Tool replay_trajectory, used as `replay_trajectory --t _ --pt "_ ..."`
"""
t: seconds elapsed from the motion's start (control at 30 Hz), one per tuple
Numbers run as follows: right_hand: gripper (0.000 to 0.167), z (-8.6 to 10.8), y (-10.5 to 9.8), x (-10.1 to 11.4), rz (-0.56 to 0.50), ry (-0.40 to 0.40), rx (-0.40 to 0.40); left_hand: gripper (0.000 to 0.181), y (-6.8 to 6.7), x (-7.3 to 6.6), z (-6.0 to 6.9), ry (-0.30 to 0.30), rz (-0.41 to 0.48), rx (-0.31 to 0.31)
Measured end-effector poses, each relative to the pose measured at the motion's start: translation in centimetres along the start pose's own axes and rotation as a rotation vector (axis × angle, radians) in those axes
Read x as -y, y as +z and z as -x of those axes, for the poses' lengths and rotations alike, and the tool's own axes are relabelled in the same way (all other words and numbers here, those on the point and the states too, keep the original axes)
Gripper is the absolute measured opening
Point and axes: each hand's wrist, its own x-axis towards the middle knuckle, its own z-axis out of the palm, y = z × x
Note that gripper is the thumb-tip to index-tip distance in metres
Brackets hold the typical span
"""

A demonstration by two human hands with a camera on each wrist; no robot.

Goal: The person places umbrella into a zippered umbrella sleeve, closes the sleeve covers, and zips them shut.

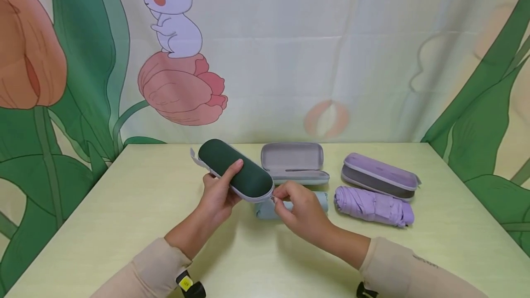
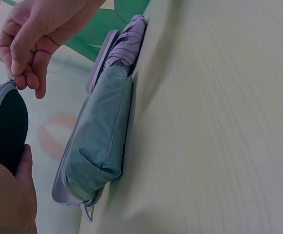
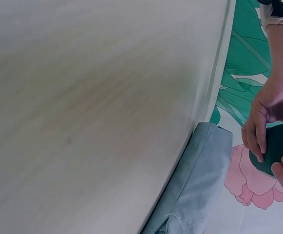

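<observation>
Gripping the green case (image 1: 236, 169) aloft, left of the open case (image 1: 291, 156), is the left hand (image 1: 219, 193); the right hand (image 1: 304, 208) pinches its zip pull (image 2: 12, 78); blue roll (image 2: 102, 129) lies before the open case, purple case (image 1: 378, 176) and purple roll (image 1: 374, 207) right of it

Pale yellow-green table (image 1: 124, 224), printed cloth backdrop (image 1: 269, 59) behind the table, drawn rabbit (image 1: 178, 33) on pink flower (image 1: 178, 88) above the table's far edge, green leaves (image 1: 488, 137) flanking the table
</observation>
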Motion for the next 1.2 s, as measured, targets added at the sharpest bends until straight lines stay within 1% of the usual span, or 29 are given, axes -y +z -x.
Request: replay_trajectory --t 0.1,0.2,0.27,0.37,0.47,0.6,0.83,0.97,1.07,1.2 --pt "0.017 0.1 0.0 0.0 0.027 0.019 -0.03 0.093 0.1 0.1 0.1 0.008 -0.002 -0.022" --pt "0.016 0.0 0.0 0.1 0.052 0.035 -0.057 0.092 0.2 0.1 0.2 0.014 -0.001 -0.029" --pt "0.016 -0.1 0.0 0.2 0.066 0.046 -0.067 0.091 0.1 0.1 0.2 0.007 0.006 -0.031" --pt "0.015 -0.2 0.0 0.3 0.077 0.06 -0.067 0.093 0.0 0.0 0.3 -0.005 0.008 -0.025" --pt "0.013 -0.5 -0.1 0.2 0.079 0.088 -0.07 0.093 -0.2 0.0 0.3 -0.015 -0.01 -0.007" --pt "0.01 -0.9 -0.3 -0.2 0.077 0.111 -0.073 0.086 -0.3 0.1 0.4 -0.027 -0.044 0.055" --pt "0.01 -1.3 -0.6 -0.8 0.069 0.106 -0.055 0.075 -0.4 0.2 0.7 -0.049 -0.108 0.212" --pt "0.006 -1.4 -0.7 -1.1 0.059 0.099 -0.048 0.07 -0.4 0.3 0.9 -0.052 -0.129 0.272" --pt "0.009 -1.6 -0.7 -1.2 0.045 0.087 -0.06 0.067 -0.3 0.6 1.0 -0.059 -0.145 0.314" --pt "0.013 -1.9 -0.8 -1.3 0.035 0.078 -0.072 0.068 -0.4 0.9 1.2 -0.062 -0.178 0.366"
